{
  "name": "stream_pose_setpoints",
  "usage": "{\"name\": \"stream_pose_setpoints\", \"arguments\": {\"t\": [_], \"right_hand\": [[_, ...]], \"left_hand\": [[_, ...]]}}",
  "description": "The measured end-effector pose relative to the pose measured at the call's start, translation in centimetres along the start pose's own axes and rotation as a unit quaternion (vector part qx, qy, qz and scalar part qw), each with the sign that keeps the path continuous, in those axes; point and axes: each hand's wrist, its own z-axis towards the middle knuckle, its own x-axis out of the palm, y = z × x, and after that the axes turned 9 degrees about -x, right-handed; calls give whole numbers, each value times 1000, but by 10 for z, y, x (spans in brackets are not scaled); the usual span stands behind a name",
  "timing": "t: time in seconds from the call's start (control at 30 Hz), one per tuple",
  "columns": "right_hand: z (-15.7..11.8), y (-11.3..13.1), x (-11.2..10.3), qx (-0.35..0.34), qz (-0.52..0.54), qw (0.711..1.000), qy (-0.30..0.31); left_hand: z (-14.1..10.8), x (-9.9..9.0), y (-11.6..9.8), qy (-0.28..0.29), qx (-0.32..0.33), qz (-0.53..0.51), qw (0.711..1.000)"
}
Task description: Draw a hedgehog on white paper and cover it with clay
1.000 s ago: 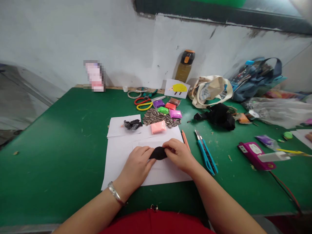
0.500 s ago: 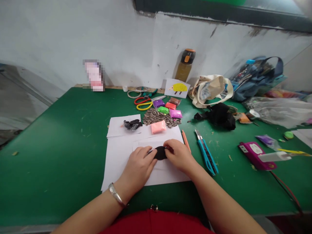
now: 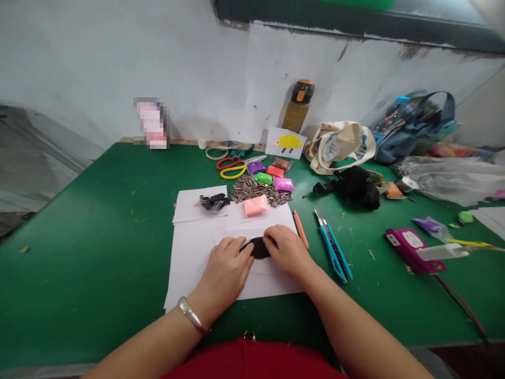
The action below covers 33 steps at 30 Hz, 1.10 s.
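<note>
A flat black oval piece (image 3: 259,248) lies on white paper (image 3: 189,263) in front of me. My left hand (image 3: 226,268) has its fingers on the piece's left end. At its right end, the thumb and fingers of my right hand (image 3: 287,251) pinch the edge. Just beyond my hands lies a salmon packet (image 3: 255,206), beside a heap of small metal pieces (image 3: 248,188). A crumpled black wrapper (image 3: 214,202) rests on the paper's upper left part.
To the right lie an orange pen (image 3: 301,229), a blue cutter (image 3: 334,250) with its blade out and a magenta device (image 3: 413,250). Scissors (image 3: 232,171), a hedgehog picture (image 3: 285,142), a bottle (image 3: 299,108) and bags (image 3: 343,147) are at the back.
My hands stay on the black piece with only slight finger shifts. The whole view has moved a little.
</note>
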Motion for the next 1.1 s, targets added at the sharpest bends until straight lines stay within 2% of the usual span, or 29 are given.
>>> {"name": "stream_pose_setpoints", "arguments": {"t": [0.73,0.93,1.1], "right_hand": [[0,3,4,16,-37,999,-2],[-2,2,4,8,-14,999,-39],[1,5,5,-26,-25,999,-21]], "left_hand": [[5,0,6,-22,-8,-38,999],[6,-2,13,-64,-35,-83,994],[6,-4,21,-51,-75,-115,989]]}}
